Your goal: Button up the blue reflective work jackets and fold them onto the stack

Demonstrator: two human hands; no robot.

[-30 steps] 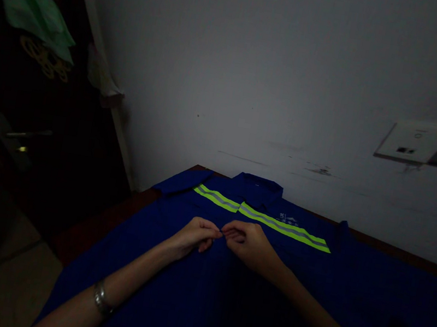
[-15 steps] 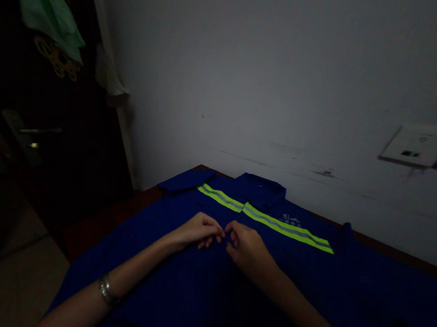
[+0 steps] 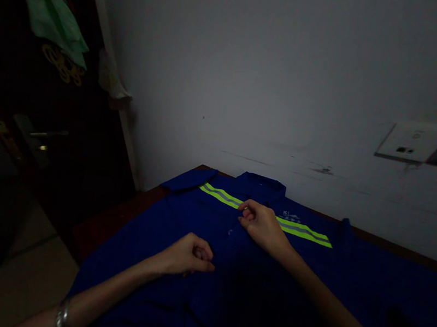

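A blue work shirt (image 3: 308, 277) with a yellow-green and grey reflective band (image 3: 221, 196) across the chest lies flat on a table, collar toward the wall. My right hand (image 3: 262, 226) rests on the front placket at the band, its fingers curled in a pinch on the cloth. My left hand (image 3: 187, 255) lies lower on the shirt front, fingers loosely curled with the thumb against them; what it holds, if anything, is hidden. A small button (image 3: 229, 233) shows between the two hands. A metal bracelet (image 3: 62, 318) sits on my left wrist.
The brown table edge (image 3: 110, 218) shows at the left, with tiled floor (image 3: 18, 275) beyond it. A white wall stands behind the table, with a socket plate (image 3: 408, 142) at the right. A dark door with a handle (image 3: 40, 134) and a hanging green cloth (image 3: 47, 9) are at the left.
Both hands were pinched together at the middle of the placket. Now my right hand has moved up to the reflective band and my left hand has drawn back toward me.
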